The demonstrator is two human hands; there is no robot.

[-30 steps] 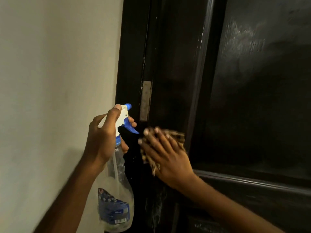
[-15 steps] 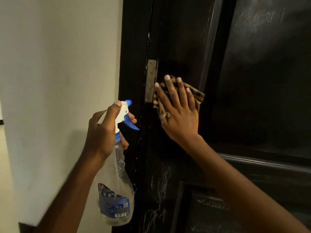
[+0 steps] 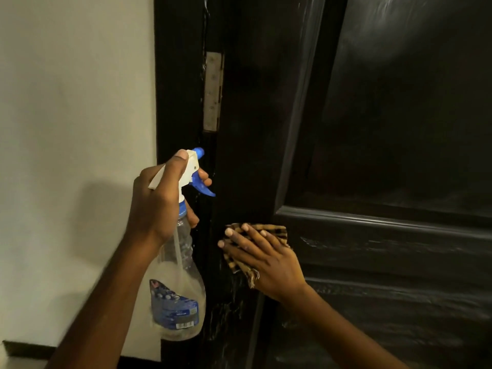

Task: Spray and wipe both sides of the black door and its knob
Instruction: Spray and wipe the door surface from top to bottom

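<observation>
The black panelled door [image 3: 386, 134] fills the right of the view, glossy with wet streaks low down. My left hand [image 3: 159, 206] grips the neck of a clear spray bottle [image 3: 178, 296] with a white and blue trigger head, held upright beside the door's hinge edge. My right hand [image 3: 263, 257] presses a brown checked cloth [image 3: 269, 231] flat against the door's left stile, fingers straight and spread, below the hinge. No knob is in view.
A metal hinge [image 3: 213, 91] sits on the black door frame [image 3: 178, 75] above the bottle. A pale wall [image 3: 74, 115] takes up the left, with a dark skirting strip [image 3: 26, 348] at its foot.
My right hand has slid the cloth down the stile from beside the hinge to well below it. The left hand and bottle have hardly moved.
</observation>
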